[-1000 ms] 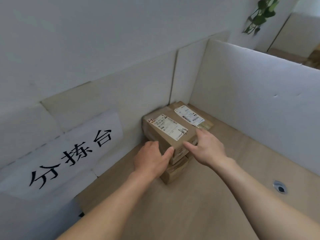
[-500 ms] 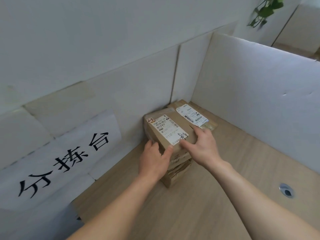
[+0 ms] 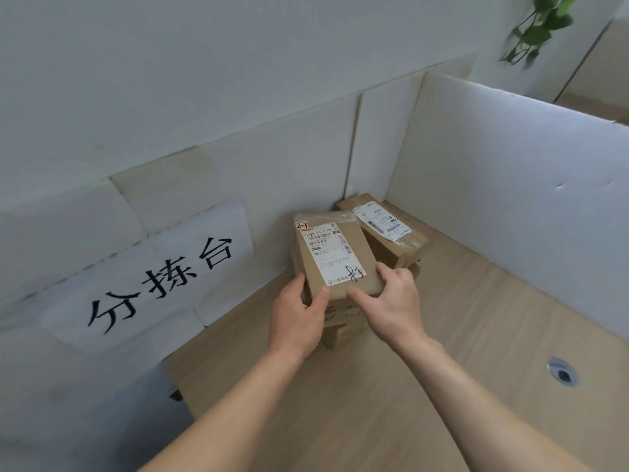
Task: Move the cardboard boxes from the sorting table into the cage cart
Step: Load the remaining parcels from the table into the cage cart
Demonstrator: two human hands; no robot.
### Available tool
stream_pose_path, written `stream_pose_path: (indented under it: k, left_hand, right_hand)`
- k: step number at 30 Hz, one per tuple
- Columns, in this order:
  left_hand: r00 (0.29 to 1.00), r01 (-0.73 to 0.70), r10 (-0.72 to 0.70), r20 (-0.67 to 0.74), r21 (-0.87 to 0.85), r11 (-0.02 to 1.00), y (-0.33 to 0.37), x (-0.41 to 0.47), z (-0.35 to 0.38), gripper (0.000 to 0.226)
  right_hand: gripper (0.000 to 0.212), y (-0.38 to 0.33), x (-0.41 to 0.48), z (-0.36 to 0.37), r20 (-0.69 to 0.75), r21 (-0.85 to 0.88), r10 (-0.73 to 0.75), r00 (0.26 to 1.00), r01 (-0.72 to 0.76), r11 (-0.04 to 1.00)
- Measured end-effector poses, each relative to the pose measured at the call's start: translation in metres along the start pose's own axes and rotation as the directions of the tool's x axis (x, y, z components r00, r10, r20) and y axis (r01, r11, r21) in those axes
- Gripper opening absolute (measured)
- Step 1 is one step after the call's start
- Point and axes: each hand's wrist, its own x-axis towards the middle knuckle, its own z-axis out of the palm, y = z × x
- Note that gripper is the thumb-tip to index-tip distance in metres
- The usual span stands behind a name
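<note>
Left hand (image 3: 299, 321) and right hand (image 3: 391, 301) are both gripping the top box (image 3: 337, 257) at its near corners, fingers curled. Box is lying atop the stack (image 3: 340, 330) in the table's (image 3: 442, 369) far corner, long axis pointing away.

Head view looks steeply down, close over table (image 3: 459, 352) corner.

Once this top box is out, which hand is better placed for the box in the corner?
Right, probably. The right hand grips the top box at its right corner, in front of the corner box; the left hand grips the opposite side.
</note>
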Motion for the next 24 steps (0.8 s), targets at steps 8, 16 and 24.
stream_pose_path:
  k: [8, 16, 24]
  left_hand:
    - [0.982, 0.072, -0.074, -0.174, -0.021, 0.997, -0.009, -0.058, -0.027, 0.023]
    - [0.966, 0.104, -0.119, -0.230, -0.076, 0.992, -0.043, -0.096, -0.047, 0.040]
    - [0.956, 0.230, -0.242, -0.167, -0.091, 0.969, -0.077, -0.102, -0.049, 0.044]
  right_hand:
    - [0.055, -0.006, -0.055, 0.009, 0.015, 0.065, -0.070, 0.997, 0.069, 0.995]
    - [0.047, -0.007, -0.097, 0.034, 0.105, 0.091, -0.140, 0.985, 0.131, 0.987]
    - [0.073, 0.015, -0.107, 0.070, 0.237, 0.025, -0.047, 0.970, 0.043, 0.999]
